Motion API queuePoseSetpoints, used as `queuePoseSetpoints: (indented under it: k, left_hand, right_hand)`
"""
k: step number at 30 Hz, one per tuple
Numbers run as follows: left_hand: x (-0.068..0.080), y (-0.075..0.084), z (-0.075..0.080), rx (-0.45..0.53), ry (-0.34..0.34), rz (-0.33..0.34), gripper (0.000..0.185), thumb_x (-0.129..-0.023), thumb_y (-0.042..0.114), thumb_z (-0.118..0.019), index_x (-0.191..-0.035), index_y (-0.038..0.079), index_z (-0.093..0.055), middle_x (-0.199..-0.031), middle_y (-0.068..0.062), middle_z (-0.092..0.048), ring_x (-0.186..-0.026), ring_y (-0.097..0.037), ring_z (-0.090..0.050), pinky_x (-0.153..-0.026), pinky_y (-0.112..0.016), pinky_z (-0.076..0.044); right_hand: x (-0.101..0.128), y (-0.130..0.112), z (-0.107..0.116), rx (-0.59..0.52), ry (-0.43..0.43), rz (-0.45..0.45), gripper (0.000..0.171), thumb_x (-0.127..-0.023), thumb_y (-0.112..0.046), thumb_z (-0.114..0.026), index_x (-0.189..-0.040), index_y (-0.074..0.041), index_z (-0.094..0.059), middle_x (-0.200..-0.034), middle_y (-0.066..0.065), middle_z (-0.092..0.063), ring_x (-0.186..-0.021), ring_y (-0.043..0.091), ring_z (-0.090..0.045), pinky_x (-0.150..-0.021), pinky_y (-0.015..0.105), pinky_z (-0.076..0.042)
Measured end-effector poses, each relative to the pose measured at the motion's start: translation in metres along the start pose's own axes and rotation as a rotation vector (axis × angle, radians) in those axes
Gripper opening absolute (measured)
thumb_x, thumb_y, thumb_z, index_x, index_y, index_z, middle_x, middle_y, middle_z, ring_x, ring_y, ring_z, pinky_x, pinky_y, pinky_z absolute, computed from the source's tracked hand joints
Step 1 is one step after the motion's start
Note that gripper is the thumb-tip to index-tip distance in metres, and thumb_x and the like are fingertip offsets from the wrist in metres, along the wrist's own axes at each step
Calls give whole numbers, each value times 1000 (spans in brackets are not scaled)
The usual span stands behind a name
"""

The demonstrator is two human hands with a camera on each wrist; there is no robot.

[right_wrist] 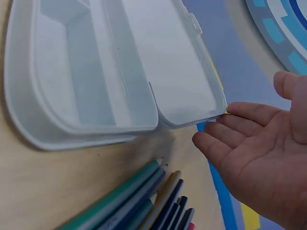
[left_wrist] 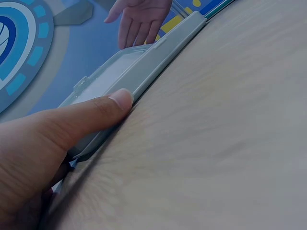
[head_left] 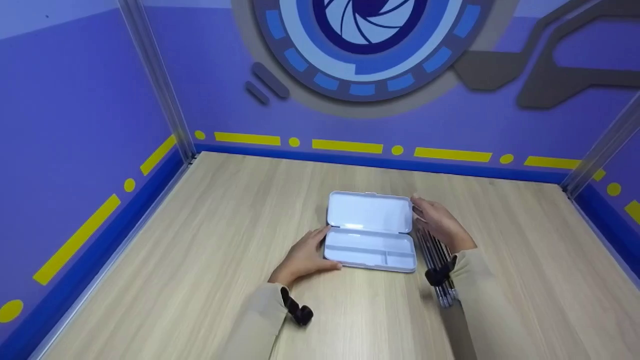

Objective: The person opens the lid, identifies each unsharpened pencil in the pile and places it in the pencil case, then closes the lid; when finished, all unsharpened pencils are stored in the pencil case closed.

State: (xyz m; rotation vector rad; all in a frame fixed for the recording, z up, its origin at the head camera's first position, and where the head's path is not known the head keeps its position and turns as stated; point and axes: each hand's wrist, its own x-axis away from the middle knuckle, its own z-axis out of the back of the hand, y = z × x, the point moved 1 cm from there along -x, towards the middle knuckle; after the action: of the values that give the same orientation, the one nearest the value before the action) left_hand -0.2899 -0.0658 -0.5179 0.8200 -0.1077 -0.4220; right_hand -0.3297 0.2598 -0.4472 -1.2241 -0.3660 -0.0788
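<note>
- The open case (head_left: 369,239) lies on the worktop (head_left: 200,275); best kept flat.
- Left hand (head_left: 305,255) is clamped round its left end: hold lightly.
- Right hand (head_left: 440,222), fingers straight, touches the lid (head_left: 370,212): steady it, avoiding the pencils (head_left: 434,252).

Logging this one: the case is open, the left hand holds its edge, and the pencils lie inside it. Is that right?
Not quite: the pencils lie on the table beside the case, to its right in the head view, not inside it. The case is open and the left hand holds its edge, as you say.
</note>
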Motion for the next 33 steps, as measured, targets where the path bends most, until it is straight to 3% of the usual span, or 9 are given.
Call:
queuePoseSetpoints:
  k: [6,11,17,21,27,33]
  left_hand:
    - [-4,0,0,-3,8,-9,104,-65,51,-84,-150,18,-34,-153,-7,-38,-141,-36,-32,-115,-51,-29]
    - [-5,1,0,-5,11,-9,104,-65,52,-83,-150,19,-34,-154,-7,-37,-142,-37,-30,-115,-52,-29]
    - [-2,-2,1,10,7,6,104,-65,52,-83,-150,19,-34,-153,-11,-37,-142,-37,-31,-114,-53,-30]
    - [1,-5,2,5,15,13,103,-65,52,-84,-150,18,-35,-153,-11,-37,-142,-38,-30,-114,-53,-30]
    - [1,-5,4,15,27,10,104,-65,50,-84,-150,16,-35,-153,-11,-36,-142,-38,-30,-115,-52,-28]
    - [-1,0,-1,13,12,-5,104,-65,51,-84,-150,17,-35,-154,-12,-36,-142,-39,-29,-115,-53,-28]
  right_hand:
    - [16,-3,10,124,11,38,80,-99,-53,-37,-154,-1,-9,-160,20,-13,-148,35,-13,-120,49,-16]
    - [33,-5,21,247,42,135,75,-98,-52,-43,-151,-2,-25,-155,24,-26,-144,40,-24,-117,54,-23]
    - [53,5,39,420,95,209,62,-98,-41,-52,-142,1,-43,-142,26,-47,-130,41,-46,-107,57,-39]
    - [64,17,52,512,98,205,53,-96,-29,-58,-135,5,-49,-128,27,-57,-112,36,-58,-94,50,-51]
    - [74,31,61,588,35,143,47,-89,-17,-64,-126,12,-54,-107,23,-65,-93,26,-63,-81,44,-56]
    - [82,45,66,550,-40,66,47,-88,-15,-67,-121,16,-54,-100,22,-67,-86,24,-66,-76,43,-58]
